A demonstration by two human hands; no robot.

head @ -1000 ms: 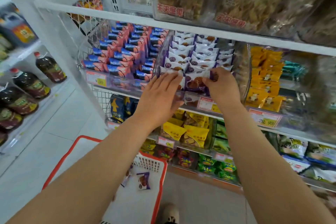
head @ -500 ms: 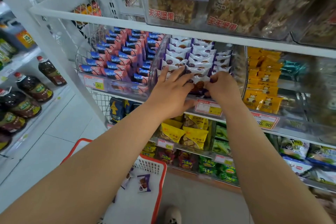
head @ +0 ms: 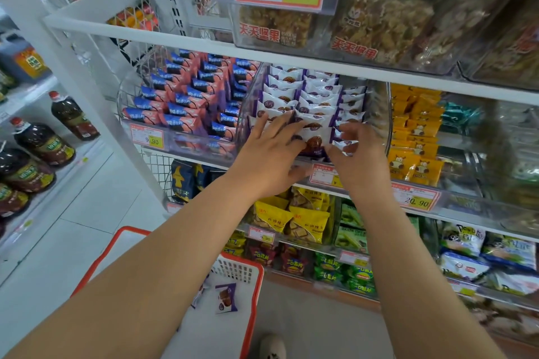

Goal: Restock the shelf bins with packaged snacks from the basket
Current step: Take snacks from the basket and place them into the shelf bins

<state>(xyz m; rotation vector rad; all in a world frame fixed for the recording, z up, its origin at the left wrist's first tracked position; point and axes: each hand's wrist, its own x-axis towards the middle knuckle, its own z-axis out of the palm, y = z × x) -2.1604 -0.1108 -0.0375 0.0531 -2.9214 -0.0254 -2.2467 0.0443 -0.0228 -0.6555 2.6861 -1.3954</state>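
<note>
Both my hands are at the front of a clear shelf bin (head: 386, 114) filled with rows of white-and-purple snack packets (head: 316, 96). My left hand (head: 268, 154) lies with straight fingers against the front packets. My right hand (head: 357, 154) pinches a silvery packet (head: 344, 146) at the bin's front right. Below, a red-rimmed white basket (head: 253, 294) on the floor holds one purple packet (head: 226, 297); my left arm hides most of the basket.
The bin of blue-and-pink packets (head: 186, 102) sits to the left, and yellow packets (head: 414, 137) fill the bin to the right. Nut boxes (head: 376, 14) stand on the shelf above. Bottles (head: 43, 143) line the left shelves. My shoe (head: 272, 347) is by the basket.
My right hand has drawn slightly right and now shows a silvery packet between its fingers. My left hand stays on the front packets. The camera view has risen a little.
</note>
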